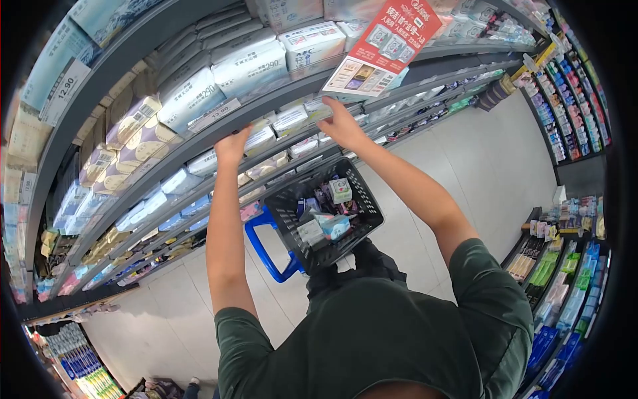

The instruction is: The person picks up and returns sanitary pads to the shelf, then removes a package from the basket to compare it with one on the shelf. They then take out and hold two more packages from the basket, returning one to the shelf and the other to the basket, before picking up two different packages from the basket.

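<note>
My left hand (232, 146) is at the edge of a grey shelf (266, 105), below a row of white packs (250, 69); its fingertips are hidden by the shelf edge. My right hand (341, 124) is just under a red and white leaflet (384, 50) hanging from the shelf, its thumb and forefinger apart and the other fingers curled or hidden. Whether it touches the leaflet is unclear. Below both hands is a black basket (287, 234) with several small packs in it, among them a white and green box (340, 191).
A blue handle (262, 249) curves out beside the basket. Lower shelves (176, 193) with more packs run under the hands. Pale floor tiles (485, 173) lie to the right, with further stocked racks (565, 279) beyond. Part of a person's foot (194, 381) shows at the bottom left.
</note>
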Action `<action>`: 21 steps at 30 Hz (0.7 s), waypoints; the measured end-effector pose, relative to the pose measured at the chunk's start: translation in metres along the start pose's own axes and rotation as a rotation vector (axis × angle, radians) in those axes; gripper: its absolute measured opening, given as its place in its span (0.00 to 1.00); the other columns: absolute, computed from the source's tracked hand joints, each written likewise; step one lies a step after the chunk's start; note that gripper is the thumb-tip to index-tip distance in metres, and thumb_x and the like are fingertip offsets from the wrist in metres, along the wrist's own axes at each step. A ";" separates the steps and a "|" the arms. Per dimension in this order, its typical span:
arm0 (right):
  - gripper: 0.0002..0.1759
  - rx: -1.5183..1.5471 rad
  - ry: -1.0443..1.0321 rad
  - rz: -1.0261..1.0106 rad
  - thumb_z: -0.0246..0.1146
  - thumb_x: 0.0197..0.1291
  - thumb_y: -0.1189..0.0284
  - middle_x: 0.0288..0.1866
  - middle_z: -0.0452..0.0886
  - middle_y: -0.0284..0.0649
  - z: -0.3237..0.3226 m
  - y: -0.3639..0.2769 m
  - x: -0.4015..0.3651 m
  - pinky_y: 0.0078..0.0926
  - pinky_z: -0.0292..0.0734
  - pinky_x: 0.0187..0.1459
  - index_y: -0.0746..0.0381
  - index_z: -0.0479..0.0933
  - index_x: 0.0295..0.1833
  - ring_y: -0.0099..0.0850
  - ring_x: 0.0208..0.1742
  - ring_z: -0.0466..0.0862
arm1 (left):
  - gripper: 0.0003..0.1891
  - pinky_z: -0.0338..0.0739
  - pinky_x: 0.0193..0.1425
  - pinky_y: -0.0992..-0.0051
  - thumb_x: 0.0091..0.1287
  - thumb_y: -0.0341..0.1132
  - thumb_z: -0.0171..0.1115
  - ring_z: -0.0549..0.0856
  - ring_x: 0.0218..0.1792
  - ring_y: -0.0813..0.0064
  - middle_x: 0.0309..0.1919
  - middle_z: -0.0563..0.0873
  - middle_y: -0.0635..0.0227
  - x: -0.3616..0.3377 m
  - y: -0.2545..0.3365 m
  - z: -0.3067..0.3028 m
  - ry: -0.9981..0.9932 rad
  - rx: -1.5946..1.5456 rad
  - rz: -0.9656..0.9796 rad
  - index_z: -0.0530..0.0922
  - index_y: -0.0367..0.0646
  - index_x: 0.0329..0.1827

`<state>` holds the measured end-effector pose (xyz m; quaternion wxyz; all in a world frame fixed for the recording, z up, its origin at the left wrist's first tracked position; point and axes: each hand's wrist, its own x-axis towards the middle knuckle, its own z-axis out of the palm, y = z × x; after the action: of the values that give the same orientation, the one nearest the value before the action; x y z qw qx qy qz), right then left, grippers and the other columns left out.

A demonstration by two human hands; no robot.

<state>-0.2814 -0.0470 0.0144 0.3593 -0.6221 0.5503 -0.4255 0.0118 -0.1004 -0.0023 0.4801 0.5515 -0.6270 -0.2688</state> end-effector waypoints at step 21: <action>0.38 0.321 0.072 0.251 0.65 0.56 0.75 0.65 0.71 0.51 -0.009 0.059 -0.111 0.25 0.79 0.40 0.66 0.57 0.71 0.28 0.41 0.84 | 0.35 0.71 0.62 0.62 0.59 0.33 0.70 0.71 0.63 0.54 0.63 0.68 0.47 -0.171 0.045 -0.028 0.131 0.270 0.066 0.63 0.34 0.67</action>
<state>-0.3154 0.0555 -0.0510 0.4841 -0.4676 0.5612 -0.4817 0.0057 0.0783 -0.0048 0.4499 0.6065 -0.6425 -0.1298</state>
